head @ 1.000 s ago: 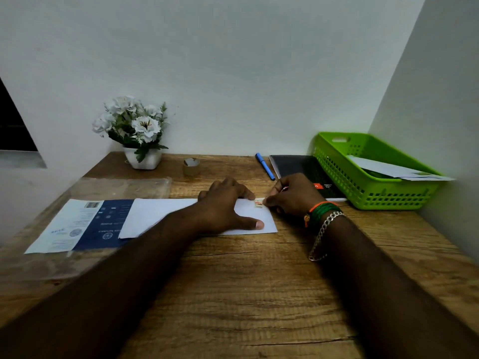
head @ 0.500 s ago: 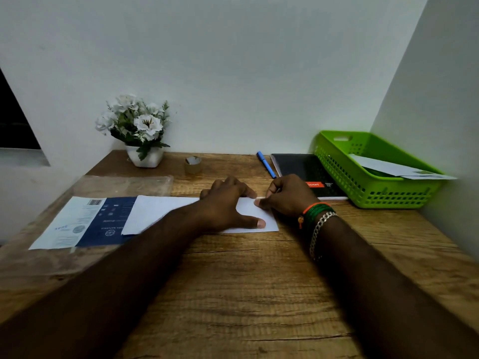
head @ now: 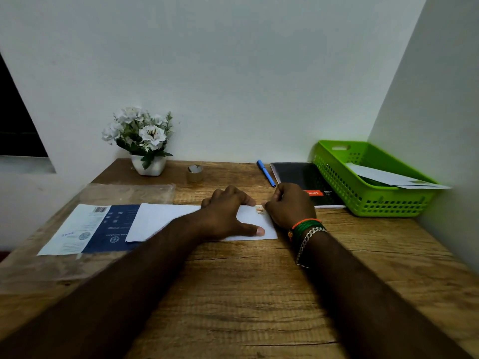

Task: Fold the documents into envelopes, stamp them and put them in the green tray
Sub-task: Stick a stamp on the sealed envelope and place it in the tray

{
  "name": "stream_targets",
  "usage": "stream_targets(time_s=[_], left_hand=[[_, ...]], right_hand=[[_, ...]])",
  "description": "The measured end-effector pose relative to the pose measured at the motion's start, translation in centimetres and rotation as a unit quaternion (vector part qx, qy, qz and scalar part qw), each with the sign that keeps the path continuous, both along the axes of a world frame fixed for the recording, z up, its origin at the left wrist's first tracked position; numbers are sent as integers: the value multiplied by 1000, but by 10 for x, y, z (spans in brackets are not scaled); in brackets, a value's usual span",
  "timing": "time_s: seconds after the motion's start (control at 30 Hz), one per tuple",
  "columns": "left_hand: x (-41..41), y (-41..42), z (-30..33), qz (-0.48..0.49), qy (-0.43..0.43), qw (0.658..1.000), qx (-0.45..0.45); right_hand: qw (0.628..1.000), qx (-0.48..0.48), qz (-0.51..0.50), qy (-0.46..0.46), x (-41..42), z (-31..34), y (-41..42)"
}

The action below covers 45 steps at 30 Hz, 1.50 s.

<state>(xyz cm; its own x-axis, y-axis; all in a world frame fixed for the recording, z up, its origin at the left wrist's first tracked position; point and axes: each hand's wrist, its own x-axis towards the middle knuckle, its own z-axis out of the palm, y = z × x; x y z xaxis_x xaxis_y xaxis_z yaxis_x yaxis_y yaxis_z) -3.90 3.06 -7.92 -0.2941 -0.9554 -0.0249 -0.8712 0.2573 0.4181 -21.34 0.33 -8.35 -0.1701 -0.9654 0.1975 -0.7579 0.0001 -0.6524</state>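
Note:
A white envelope (head: 160, 221) lies flat on the wooden desk (head: 246, 294). My left hand (head: 228, 216) presses flat on its right half, fingers spread. A small stamp (head: 259, 209) sits at the envelope's far right corner. My right hand (head: 290, 206) rests curled beside the stamp, fingertips at its right edge. The green tray (head: 373, 200) stands at the right against the wall, with a white envelope (head: 388, 177) lying in it.
A blue and white printed sheet (head: 85, 229) lies left of the envelope on a clear plastic sleeve (head: 124, 193). At the back stand a flower pot (head: 147, 164), a tape roll (head: 195, 172), a blue pen (head: 266, 173) and a black notebook (head: 303, 177). Walls close in behind and on the right.
My right hand covered the stamp half a second ago and has since drawn slightly right, so the stamp shows again. The left hand has stayed on the envelope.

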Motion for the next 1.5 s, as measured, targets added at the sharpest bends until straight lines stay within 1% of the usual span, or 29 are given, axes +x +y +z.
stream_targets(time_s=[0.1,0.2,0.3,0.4,0.5,0.57,0.6,0.63,0.67,0.7,0.77,0.83,0.9,0.97,1.0,1.03,1.07,1.13,1.17,1.23,1.27,1.3,1.33,1.4,1.43,1.5], left_hand=[[1,-1,-1,0,4,1000,-2],[2,-3,-4,-2,14,1000,-8],[2,-5,-6,0,17,1000,-9],[3,-2,-5,4,26,1000,-8],[9,7,6,10,45,999,-15],[23,11,19,75,61,994,-53],[34,15,24,135,53,986,-78],[47,21,27,207,28,974,-92],[61,30,28,280,-6,956,-84],[72,41,26,337,-33,939,-55],[87,62,20,390,-43,920,4],[89,76,15,403,4,915,-5],[86,84,16,399,99,911,-40],[86,91,21,393,202,895,-64],[87,95,22,396,262,877,-76],[89,100,23,404,329,850,-84],[91,106,23,413,398,815,-83],[95,118,26,407,520,749,-55],[96,124,27,383,569,727,-34],[97,133,34,298,664,686,1],[96,137,41,250,706,663,11],[94,140,50,205,733,648,17],[92,141,59,167,748,642,22],[86,140,77,113,761,637,48],[83,137,86,95,762,637,70],[73,126,100,80,759,638,105]], right_hand=[[998,25,53,-27,-5,0,2],[996,42,82,1,-6,2,4],[993,57,105,4,-7,5,4],[989,67,126,-37,-10,7,5],[991,23,104,-83,-11,7,6],[992,21,92,-79,-12,8,5],[993,27,92,-68,-12,9,4],[994,34,95,-51,-13,10,3],[994,40,100,-29,-14,11,3],[993,48,108,0,-14,12,4],[988,67,123,63,-11,13,10],[984,85,126,95,-7,15,18],[984,86,117,102,-4,16,28],[988,74,103,89,-3,15,40],[989,69,102,80,-4,13,46],[990,65,101,70,-5,10,53],[991,62,101,60,-5,7,59],[993,54,101,37,-9,4,73],[993,55,104,15,-12,4,79],[989,63,115,-64,-19,7,90],[982,69,123,-123,-24,12,97],[968,77,138,-194,-31,17,102],[946,92,155,-268,-40,21,108],[888,135,187,-397,-58,30,117],[863,144,194,-443,-69,34,122],[832,133,190,-503,-89,44,130]])
